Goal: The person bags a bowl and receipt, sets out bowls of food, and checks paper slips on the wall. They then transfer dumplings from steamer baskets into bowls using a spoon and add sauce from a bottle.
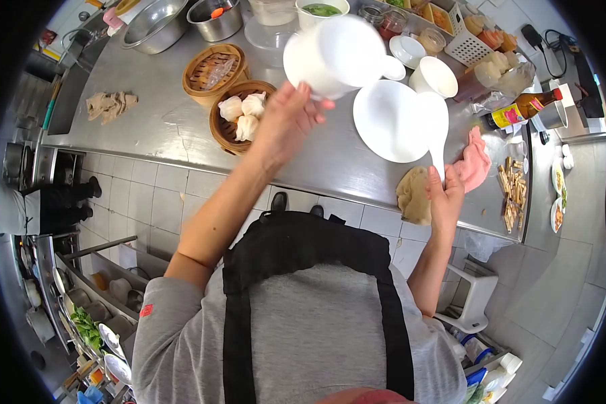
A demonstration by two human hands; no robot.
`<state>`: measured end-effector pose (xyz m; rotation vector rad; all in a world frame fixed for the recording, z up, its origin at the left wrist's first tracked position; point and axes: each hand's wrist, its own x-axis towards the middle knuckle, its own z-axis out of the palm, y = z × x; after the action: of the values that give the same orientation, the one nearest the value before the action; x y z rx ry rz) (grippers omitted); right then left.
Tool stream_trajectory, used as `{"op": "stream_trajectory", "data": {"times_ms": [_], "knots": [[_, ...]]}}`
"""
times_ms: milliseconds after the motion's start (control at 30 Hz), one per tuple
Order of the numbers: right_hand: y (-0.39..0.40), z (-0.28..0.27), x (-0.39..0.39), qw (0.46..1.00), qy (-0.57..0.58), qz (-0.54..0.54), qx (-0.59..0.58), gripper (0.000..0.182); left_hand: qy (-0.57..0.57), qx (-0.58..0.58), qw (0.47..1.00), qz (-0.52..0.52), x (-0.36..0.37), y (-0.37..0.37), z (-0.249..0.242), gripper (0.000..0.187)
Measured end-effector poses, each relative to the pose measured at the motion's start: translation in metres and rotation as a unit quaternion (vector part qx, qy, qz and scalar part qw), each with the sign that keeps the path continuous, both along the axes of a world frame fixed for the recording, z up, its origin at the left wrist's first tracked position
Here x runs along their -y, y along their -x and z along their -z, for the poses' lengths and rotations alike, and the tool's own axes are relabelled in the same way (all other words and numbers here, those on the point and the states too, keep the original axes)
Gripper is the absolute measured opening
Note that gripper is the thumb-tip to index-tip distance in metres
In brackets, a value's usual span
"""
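Observation:
My left hand grips the side of a white round tub, lifted and tilted over the steel table; it is slightly blurred. What the tub holds, if anything, does not show. My right hand is closed round the handle of a white rice paddle. The paddle's broad head overlaps the right side of a white plate in this view. Just behind my left wrist, an open bamboo steamer contains several white buns.
A lidded bamboo steamer and steel bowls stand at the back left. Toward the right are a white cup, a sauce bottle, a pink cloth and a brown cloth at the table edge. A person stands far left.

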<state>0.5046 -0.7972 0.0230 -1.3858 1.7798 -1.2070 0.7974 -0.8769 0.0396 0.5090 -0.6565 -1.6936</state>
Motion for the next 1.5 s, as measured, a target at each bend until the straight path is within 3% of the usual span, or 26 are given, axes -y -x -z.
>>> {"op": "stream_trajectory", "data": {"times_ms": [100, 133, 233, 267, 367, 400, 433, 467, 500, 533, 633, 867, 1000, 1100, 1200, 1267, 1300, 1367, 1500], "knots": [[0.002, -0.003, -0.006, 1.000, -0.012, 0.003, 0.002, 0.016, -0.335, 0.024, 0.939, -0.070, -0.013, 0.023, 0.059, 0.022], [0.002, -0.007, -0.005, 1.000, -0.019, 0.004, 0.008, 0.015, -0.279, 0.064, 0.956, -0.057, -0.023, 0.023, 0.050, 0.023], [0.005, -0.015, -0.007, 0.998, -0.047, -0.003, 0.042, 0.016, -0.085, -0.032, 0.995, -0.052, -0.039, 0.022, -0.008, 0.020], [0.006, -0.014, -0.004, 0.999, -0.042, -0.010, 0.032, 0.016, -0.095, -0.025, 0.992, -0.081, -0.036, 0.022, -0.009, 0.019], [0.007, -0.008, -0.001, 1.000, -0.022, -0.012, -0.018, 0.016, -0.184, 0.181, 0.964, -0.064, -0.018, 0.009, 0.071, 0.017], [0.008, -0.008, 0.003, 0.999, -0.011, -0.009, -0.048, 0.016, -0.072, 0.331, 0.936, -0.090, -0.021, 0.010, 0.053, 0.011], [0.006, -0.007, 0.002, 0.997, -0.008, -0.004, -0.076, 0.017, 0.077, 0.473, 0.860, -0.173, -0.017, 0.012, 0.034, 0.010], [0.004, -0.009, 0.004, 0.999, 0.002, -0.012, -0.047, 0.017, 0.217, 0.589, 0.738, -0.247, -0.017, 0.013, 0.018, 0.009], [0.003, -0.010, 0.004, 0.999, -0.006, -0.013, -0.033, 0.017, 0.346, 0.672, 0.575, -0.313, -0.015, 0.013, 0.008, 0.009], [0.002, -0.011, 0.007, 1.000, -0.011, -0.017, -0.018, 0.017, 0.356, 0.724, 0.518, -0.284, -0.009, 0.013, 0.004, 0.008], [-0.006, -0.015, 0.012, 0.999, -0.004, -0.027, -0.021, 0.017, 0.380, 0.805, 0.415, -0.188, 0.023, 0.007, 0.040, 0.011], [-0.024, -0.012, 0.020, 0.999, 0.014, -0.051, -0.006, 0.018, 0.346, 0.790, 0.467, -0.195, 0.036, 0.002, 0.046, 0.034], [-0.033, -0.017, 0.027, 0.993, 0.002, -0.077, -0.092, 0.020, 0.341, 0.768, 0.499, -0.212, 0.034, -0.012, 0.034, 0.038], [-0.049, -0.025, 0.033, 0.984, 0.011, -0.121, -0.129, 0.021, 0.333, 0.702, 0.545, -0.316, 0.026, -0.049, 0.012, 0.034], [-0.070, -0.035, 0.044, 0.967, -0.008, -0.190, -0.169, 0.022, 0.252, 0.669, 0.592, -0.372, 0.005, -0.108, 0.006, 0.022], [-0.091, -0.061, 0.054, 0.944, -0.036, -0.238, -0.225, 0.024, 0.115, 0.692, 0.631, -0.332, -0.019, -0.135, 0.009, 0.021], [-0.100, -0.068, 0.062, 0.926, 0.011, -0.273, -0.262, 0.025, 0.063, 0.705, 0.636, -0.308, -0.028, -0.145, 0.017, 0.023], [-0.118, -0.081, 0.082, 0.875, 0.105, -0.333, -0.334, 0.028, 0.103, 0.737, 0.581, -0.330, -0.039, -0.154, 0.039, 0.029], [-0.179, -0.129, 0.109, 0.760, 0.122, -0.395, -0.501, 0.021, 0.204, 0.756, 0.520, -0.342, -0.035, -0.141, 0.039, 0.035]]}}
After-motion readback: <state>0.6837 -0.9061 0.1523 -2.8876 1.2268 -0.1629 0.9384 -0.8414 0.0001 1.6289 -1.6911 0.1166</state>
